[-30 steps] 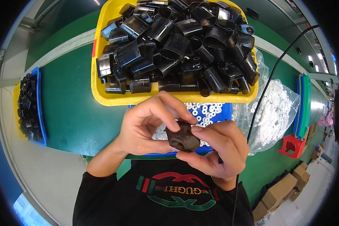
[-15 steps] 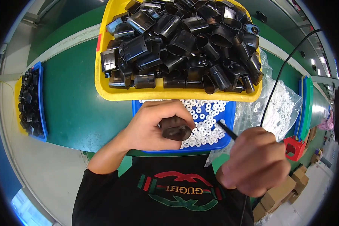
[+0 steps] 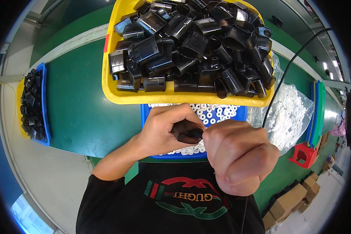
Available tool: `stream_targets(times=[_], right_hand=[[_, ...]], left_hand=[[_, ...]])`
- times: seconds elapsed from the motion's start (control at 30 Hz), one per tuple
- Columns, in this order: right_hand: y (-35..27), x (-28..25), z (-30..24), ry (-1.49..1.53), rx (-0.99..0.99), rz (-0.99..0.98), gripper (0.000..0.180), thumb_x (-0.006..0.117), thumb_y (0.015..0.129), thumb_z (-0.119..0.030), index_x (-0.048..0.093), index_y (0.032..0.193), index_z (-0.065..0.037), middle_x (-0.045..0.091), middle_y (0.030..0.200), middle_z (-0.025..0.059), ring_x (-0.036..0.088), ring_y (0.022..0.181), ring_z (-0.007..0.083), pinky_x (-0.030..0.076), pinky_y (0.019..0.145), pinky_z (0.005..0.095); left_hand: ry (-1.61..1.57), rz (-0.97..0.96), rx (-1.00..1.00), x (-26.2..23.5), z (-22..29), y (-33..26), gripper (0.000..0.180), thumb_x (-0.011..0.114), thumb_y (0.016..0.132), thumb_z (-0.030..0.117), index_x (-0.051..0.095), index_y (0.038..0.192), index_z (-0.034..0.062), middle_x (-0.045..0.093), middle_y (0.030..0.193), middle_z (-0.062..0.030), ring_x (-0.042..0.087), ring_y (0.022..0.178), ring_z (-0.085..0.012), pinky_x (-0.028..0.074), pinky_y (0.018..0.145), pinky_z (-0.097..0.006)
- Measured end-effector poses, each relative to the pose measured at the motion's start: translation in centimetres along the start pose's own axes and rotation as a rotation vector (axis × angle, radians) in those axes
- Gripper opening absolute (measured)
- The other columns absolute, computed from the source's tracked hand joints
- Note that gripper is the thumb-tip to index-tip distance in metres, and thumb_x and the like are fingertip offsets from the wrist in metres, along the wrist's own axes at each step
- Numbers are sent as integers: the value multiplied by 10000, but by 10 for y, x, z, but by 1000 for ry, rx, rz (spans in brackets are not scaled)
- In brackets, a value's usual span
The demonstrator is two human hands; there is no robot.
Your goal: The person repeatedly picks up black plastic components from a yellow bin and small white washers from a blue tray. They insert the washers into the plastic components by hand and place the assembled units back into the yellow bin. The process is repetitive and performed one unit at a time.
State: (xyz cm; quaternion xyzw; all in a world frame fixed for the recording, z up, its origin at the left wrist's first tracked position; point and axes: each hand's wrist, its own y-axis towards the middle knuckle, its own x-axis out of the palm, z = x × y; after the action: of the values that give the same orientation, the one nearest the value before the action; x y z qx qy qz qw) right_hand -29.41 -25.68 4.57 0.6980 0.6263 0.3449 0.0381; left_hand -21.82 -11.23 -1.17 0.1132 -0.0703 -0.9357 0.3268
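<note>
My left hand (image 3: 163,130) grips a small black plastic housing (image 3: 187,134) over the blue tray (image 3: 145,113) of white rings (image 3: 210,111). My right hand (image 3: 240,156) is closed in a fist around a thin tool on a black cable (image 3: 288,66), its tip against the housing's right end. The tool itself is mostly hidden inside the fist. Just beyond the hands stands a yellow bin (image 3: 113,93) heaped with several black housings (image 3: 191,43).
A clear bag of white rings (image 3: 292,113) lies right of the blue tray. A blue tray of small black parts (image 3: 31,105) sits on the green table (image 3: 78,105) at far left. Stacked coloured trays (image 3: 318,113), a red stool (image 3: 304,154) and cardboard boxes (image 3: 296,199) are at right.
A second ago both hands held the housing together. My right hand then drew back with the cabled tool and has now come in again, pressing it against the housing.
</note>
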Motion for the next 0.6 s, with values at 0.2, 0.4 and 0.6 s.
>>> stream_targets(times=[0.2,0.4,0.6], right_hand=[[-2,4,3,-79,20,-11,115,552,650,107,538,630,-5,441,555,64,400,458,184,261,425,297],[-2,3,12,-96,23,1,272,624,837,15,465,635,-72,468,502,16,376,413,121,248,378,257],[-13,3,24,-114,22,99,306,603,877,-41,425,632,-80,451,492,16,367,414,119,233,385,262]], left_hand=[[-3,8,-18,-1,2,-2,320,857,656,40,651,901,49,651,781,-86,667,690,-227,512,609,-298],[60,29,-29,0,4,-2,333,869,654,88,626,877,42,640,759,-100,647,668,-271,505,600,-326],[145,41,-33,0,4,-1,321,868,660,111,617,842,27,616,739,-111,611,637,-295,481,574,-338]])
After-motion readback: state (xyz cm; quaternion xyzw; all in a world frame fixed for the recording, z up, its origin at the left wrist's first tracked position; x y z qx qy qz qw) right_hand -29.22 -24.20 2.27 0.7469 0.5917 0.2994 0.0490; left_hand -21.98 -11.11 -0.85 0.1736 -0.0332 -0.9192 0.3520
